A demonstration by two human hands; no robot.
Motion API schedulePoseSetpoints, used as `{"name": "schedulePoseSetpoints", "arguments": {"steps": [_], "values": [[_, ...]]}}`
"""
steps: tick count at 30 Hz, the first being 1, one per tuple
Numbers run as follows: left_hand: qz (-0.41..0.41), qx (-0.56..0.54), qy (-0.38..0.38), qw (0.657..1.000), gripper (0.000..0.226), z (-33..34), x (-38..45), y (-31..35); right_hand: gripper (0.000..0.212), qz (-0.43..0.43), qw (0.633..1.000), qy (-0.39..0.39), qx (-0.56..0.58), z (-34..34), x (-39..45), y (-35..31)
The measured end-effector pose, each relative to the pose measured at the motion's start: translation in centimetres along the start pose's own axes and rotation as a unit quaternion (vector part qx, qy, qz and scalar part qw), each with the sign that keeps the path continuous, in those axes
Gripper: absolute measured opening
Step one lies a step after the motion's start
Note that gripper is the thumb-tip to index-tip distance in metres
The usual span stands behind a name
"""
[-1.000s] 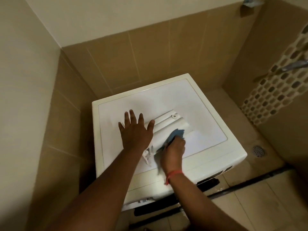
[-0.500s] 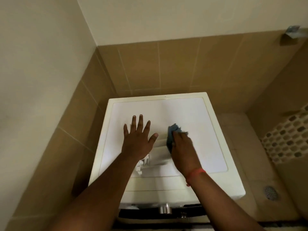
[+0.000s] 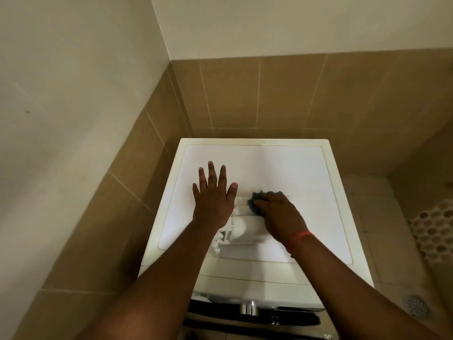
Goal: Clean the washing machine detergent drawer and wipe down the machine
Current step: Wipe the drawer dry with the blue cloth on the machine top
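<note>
The white washing machine stands in a tiled corner, seen from above. A white detergent drawer lies flat on its top, between my two hands. My left hand is spread with straight fingers and presses down on the drawer's left end and the lid. My right hand grips a blue cloth and holds it against the drawer's far end. Most of the cloth is hidden under my fingers. A red band circles my right wrist.
Tan tiled walls close in behind and to the left of the machine. A floor drain sits at the lower right. A honeycomb-patterned panel stands to the right. The machine's dark front with a chrome part shows below.
My right hand with the cloth has slid from the drawer's near end to its far end. The camera has swung so the machine now sits square. My left hand keeps pressing.
</note>
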State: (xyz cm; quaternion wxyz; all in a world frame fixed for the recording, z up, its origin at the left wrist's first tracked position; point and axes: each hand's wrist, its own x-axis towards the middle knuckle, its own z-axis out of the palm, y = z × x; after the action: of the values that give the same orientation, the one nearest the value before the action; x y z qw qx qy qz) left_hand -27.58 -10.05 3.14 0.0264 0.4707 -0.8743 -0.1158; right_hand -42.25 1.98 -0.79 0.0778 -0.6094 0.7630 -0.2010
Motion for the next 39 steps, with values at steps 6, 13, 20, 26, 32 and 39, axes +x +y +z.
{"name": "schedulePoseSetpoints", "arguments": {"steps": [6, 13, 20, 26, 32, 39], "values": [[-0.003, 0.009, 0.010, 1.000, 0.080, 0.2, -0.2, -0.1, 0.018, -0.042, 0.997, -0.051, 0.050, 0.4, 2.8, -4.6], [0.006, 0.011, 0.004, 1.000, 0.090, 0.3, -0.1, -0.4, 0.026, 0.132, 0.989, -0.065, -0.022, -3.1, 1.6, 0.7], [0.021, -0.022, -0.010, 0.999, 0.082, -0.2, 0.0, -0.7, 0.036, 0.024, 0.997, -0.041, 0.065, 0.8, 2.3, -6.7], [0.036, -0.059, -0.009, 0.998, 0.075, 0.2, 0.0, -1.1, 0.016, 0.167, 0.985, -0.032, -0.004, -4.0, 0.1, -0.7], [0.030, -0.049, -0.013, 0.998, 0.073, 0.4, -0.1, -1.2, 0.015, 0.100, 0.995, -0.022, 0.014, -0.8, 1.9, -4.9], [0.006, -0.009, -0.015, 1.000, 0.081, 0.0, 0.0, -0.6, 0.038, 0.027, 0.998, -0.002, 0.057, -1.7, 0.0, -2.8]]}}
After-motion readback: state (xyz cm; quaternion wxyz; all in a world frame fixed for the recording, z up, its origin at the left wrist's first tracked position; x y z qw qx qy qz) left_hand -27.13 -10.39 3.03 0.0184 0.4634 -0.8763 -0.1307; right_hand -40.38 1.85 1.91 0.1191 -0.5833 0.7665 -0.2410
